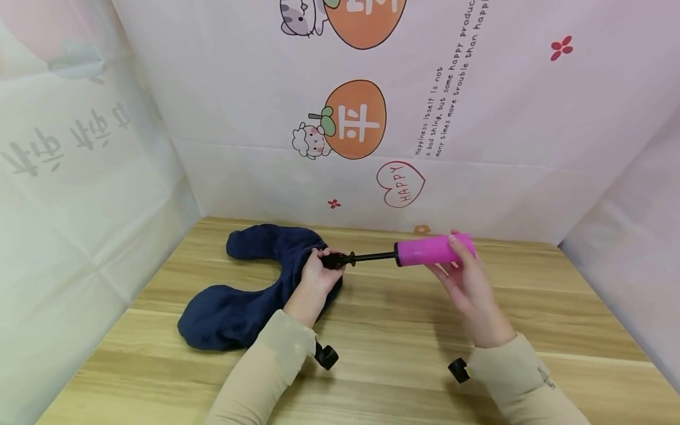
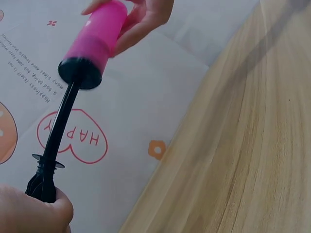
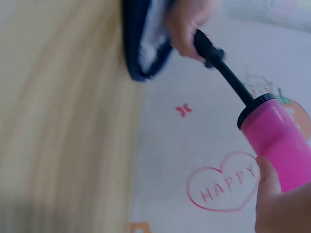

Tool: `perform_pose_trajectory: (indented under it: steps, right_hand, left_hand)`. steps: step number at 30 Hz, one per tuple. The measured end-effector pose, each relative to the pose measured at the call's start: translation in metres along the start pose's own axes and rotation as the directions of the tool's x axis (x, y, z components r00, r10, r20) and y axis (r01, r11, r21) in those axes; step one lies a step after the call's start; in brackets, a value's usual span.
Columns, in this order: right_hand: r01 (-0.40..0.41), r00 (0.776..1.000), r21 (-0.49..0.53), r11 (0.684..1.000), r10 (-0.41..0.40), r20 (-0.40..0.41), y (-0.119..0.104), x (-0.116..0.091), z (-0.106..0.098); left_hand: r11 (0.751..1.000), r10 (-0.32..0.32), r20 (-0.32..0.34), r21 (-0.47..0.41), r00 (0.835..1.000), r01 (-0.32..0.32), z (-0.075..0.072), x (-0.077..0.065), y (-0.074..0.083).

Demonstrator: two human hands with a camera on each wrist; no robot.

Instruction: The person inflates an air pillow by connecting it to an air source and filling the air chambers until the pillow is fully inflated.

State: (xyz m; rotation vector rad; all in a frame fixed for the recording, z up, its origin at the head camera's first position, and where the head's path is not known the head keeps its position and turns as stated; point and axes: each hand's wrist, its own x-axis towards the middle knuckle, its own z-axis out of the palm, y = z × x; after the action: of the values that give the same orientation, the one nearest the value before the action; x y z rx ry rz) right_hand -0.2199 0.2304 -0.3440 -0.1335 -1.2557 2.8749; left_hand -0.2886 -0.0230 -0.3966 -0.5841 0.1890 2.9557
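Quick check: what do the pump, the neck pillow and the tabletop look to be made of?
Pump barrel: pink, probably plastic; smooth, with a light sheen in the right wrist view.
Pump rod: black, smooth; plastic or coated metal, can't tell.
Neck pillow: navy fabric, soft and matte, judging by its wrinkles and lack of shine.
Tabletop: wood or laminate, low sheen; grain shows.

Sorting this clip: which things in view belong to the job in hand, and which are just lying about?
In the job:
- pink pump, held by the right hand
- its black handle, gripped by the left hand
- navy U-shaped pillow, probably, being right by the left hand

Just there:
- wooden table
- printed backdrop
- black fittings by the cuffs
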Motion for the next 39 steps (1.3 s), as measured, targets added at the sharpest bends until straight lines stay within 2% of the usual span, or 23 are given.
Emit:
perform_pose_trajectory:
  steps: [4,7,10,13,17,24,28,33,39]
  right_hand:
    - [-0.004,0.999,0.074,0.997,0.007,-0.041,-0.009,-0.004,0.002]
    - [-0.008,0.996,0.131,0.991,0.019,-0.082,-0.001,-0.004,0.008]
    - [-0.035,0.994,0.095,0.995,0.044,-0.1,0.021,-0.001,0.017]
    - [-0.044,0.994,0.007,0.999,0.045,-0.097,0.045,0.003,0.027]
    - [-0.051,0.992,-0.009,0.999,0.05,-0.115,0.059,0.008,0.032]
    - [-0.174,0.975,0.124,0.977,0.188,-0.116,0.049,0.008,0.021]
    - [-0.2,0.965,0.215,0.956,0.23,-0.125,0.039,0.006,0.011]
    - [-0.189,0.956,0.311,0.931,0.246,-0.157,0.027,0.007,0.002]
    - [-0.115,0.962,0.358,0.927,0.194,-0.192,0.012,0.005,-0.006]
  left_hand:
    - [1.0,0.009,-0.001,-0.021,1.0,-0.009,-0.001,0.0,0.0]
    - [1.0,0.021,-0.005,-0.021,1.0,-0.022,0.0,-0.001,-0.004]
    - [1.0,0.018,-0.011,-0.009,1.0,-0.018,0.002,-0.002,-0.011]
    - [1.0,0.005,-0.011,0.002,1.0,-0.005,0.003,-0.003,-0.018]
    - [1.0,0.01,-0.013,-0.008,1.0,-0.01,0.002,-0.002,-0.02]
    - [0.999,0.033,-0.027,0.011,0.999,-0.033,0.0,0.0,-0.013]
    - [0.999,0.047,-0.03,0.029,0.998,-0.046,-0.001,0.001,-0.013]
    - [0.998,0.051,-0.025,0.029,0.998,-0.05,-0.002,0.0,-0.012]
    - [0.998,0.053,-0.021,0.029,0.998,-0.053,-0.002,0.001,-0.002]
